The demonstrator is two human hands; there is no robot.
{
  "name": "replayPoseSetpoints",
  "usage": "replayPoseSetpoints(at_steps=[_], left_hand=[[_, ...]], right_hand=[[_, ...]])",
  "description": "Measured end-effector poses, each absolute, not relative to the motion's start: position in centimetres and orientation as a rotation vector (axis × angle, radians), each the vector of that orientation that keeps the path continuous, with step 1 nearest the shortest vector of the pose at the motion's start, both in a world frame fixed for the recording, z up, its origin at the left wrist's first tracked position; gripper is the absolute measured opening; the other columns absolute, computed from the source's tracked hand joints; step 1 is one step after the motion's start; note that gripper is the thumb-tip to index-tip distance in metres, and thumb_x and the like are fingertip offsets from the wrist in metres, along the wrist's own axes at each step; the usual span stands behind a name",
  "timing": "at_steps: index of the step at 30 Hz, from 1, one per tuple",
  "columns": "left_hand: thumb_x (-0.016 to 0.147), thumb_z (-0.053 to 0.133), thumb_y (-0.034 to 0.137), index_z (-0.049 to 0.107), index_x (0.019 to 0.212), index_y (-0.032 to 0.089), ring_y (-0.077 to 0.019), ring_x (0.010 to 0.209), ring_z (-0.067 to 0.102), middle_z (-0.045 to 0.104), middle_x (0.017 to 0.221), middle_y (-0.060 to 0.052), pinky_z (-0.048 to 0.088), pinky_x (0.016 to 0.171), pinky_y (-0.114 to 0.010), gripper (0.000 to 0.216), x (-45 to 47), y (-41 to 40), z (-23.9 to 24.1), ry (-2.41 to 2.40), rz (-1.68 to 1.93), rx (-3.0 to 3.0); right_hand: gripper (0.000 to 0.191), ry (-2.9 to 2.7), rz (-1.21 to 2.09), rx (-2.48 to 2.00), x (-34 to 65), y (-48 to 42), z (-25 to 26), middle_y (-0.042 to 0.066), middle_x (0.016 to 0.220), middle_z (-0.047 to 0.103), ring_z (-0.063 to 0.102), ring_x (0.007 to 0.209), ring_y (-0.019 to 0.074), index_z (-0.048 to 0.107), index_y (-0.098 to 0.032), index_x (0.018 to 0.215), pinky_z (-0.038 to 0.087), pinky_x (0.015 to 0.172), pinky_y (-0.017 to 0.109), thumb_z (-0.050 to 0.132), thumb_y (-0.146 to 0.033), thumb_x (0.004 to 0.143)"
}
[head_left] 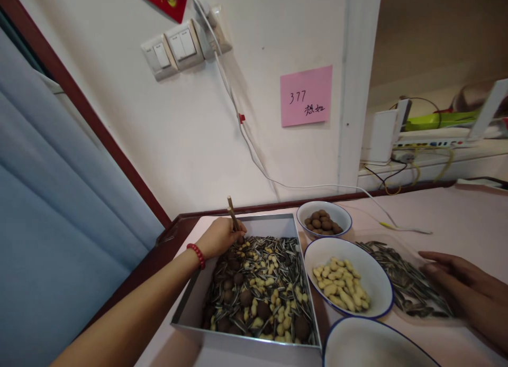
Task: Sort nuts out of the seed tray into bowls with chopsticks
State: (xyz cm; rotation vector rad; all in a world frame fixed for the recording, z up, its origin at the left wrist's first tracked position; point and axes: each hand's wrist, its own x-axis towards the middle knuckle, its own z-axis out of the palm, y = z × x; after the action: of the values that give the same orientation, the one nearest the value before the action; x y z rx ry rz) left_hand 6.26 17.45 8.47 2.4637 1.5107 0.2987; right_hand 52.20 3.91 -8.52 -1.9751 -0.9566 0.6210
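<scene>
My left hand (220, 237), with a red bead bracelet at the wrist, is closed round wooden chopsticks (232, 214) whose tips dip into the far left corner of a metal tray (190, 303). The tray holds mixed sunflower seeds, peanuts and brown round nuts. My right hand (464, 285) lies flat with fingers stretched out on the table, touching the edge of a clear tray of sunflower seeds (405, 280). A white bowl of peanuts (349, 282) sits between the two trays. A smaller bowl of brown nuts (324, 219) stands behind it.
An empty white bowl (373, 346) sits at the near edge. A white cable (357, 190) runs from wall sockets (178, 47) down onto the pink table. A pink note (306, 96) hangs on the wall. Devices and wires (416, 139) fill a shelf at right.
</scene>
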Motion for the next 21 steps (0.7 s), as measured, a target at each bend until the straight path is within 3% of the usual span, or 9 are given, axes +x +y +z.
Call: replayPoseSetpoints(at_steps=[7,21], left_hand=[[0.085,0.06,0.025,0.076,0.089,0.021,-0.0249,0.089,0.07,0.077,0.092,-0.006,0.049,0.083,-0.032,0.017,6.3,17.3,8.1,1.489,0.239,2.548],[0.086,0.059,0.022,0.076,0.09,0.022,-0.0229,0.09,0.07,0.077,0.092,-0.003,0.048,0.085,-0.03,0.018,6.1,17.5,7.5,1.472,0.183,2.599]], right_hand=[[0.058,-0.959,0.662,-1.983,53.0,4.0,-9.7,0.002,0.106,0.075,0.069,0.1,0.0281,0.065,-0.038,0.11,0.05,0.088,0.04,0.052,-0.077,0.07],[0.062,-0.999,0.615,-2.011,52.7,3.8,-8.9,0.004,0.106,0.075,0.069,0.098,0.0307,0.068,-0.031,0.111,0.049,0.089,0.043,0.053,-0.073,0.069]])
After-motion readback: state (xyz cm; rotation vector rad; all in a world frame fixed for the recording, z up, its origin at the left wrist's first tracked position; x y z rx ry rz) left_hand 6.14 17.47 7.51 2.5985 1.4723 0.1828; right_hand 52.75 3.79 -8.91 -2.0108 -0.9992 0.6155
